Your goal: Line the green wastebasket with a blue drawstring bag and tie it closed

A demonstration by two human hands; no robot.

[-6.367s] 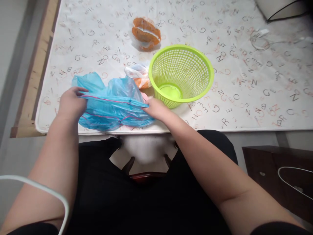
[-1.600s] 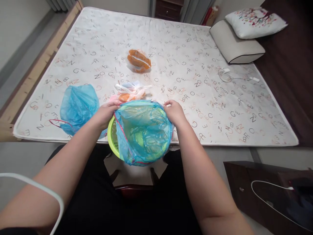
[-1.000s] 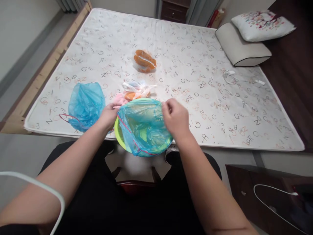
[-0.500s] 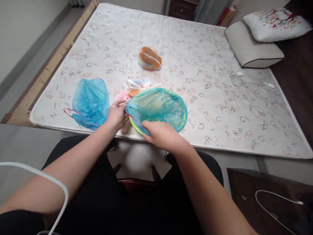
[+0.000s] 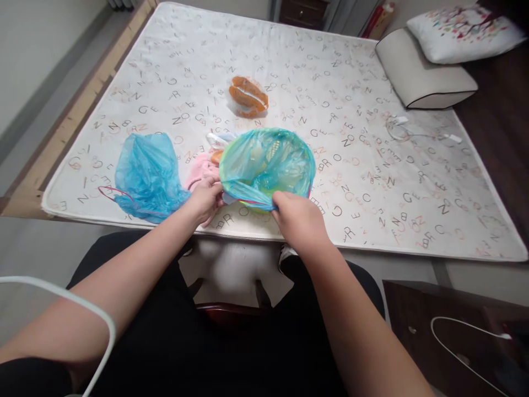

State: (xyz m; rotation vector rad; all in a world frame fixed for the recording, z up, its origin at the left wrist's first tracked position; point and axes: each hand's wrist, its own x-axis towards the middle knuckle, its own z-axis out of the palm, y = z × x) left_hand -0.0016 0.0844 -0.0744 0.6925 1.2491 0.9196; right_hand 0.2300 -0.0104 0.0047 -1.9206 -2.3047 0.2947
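A translucent blue plastic bag [image 5: 285, 171] lines a round yellow-green basket [image 5: 223, 160], whose mouth tilts toward me. My left hand [image 5: 206, 201] pinches the bag's edge at the left of the rim. At the front right of the rim, my right hand [image 5: 300, 220] has its fingers closed on the same bag, pulling its edge taut between both hands. A red drawstring shows along that edge. Pink cloth [image 5: 200, 170] lies just behind my left hand. Left of it rests a second blue plastic bag [image 5: 146, 176], crumpled, with a red drawstring loop.
A clear-wrapped brown item [image 5: 248, 98] lies farther back on the letter-patterned mattress [image 5: 372, 193]. Partly behind the basket is a white plastic bag [image 5: 215, 139]. A white cable [image 5: 399, 129], a beige cushion [image 5: 425, 71] and a printed pillow [image 5: 463, 33] are at right.
My right hand has moved right along the rim, drawing the bag's edge with it. The basket has turned and its mouth faces me more. More of the pink cloth shows.
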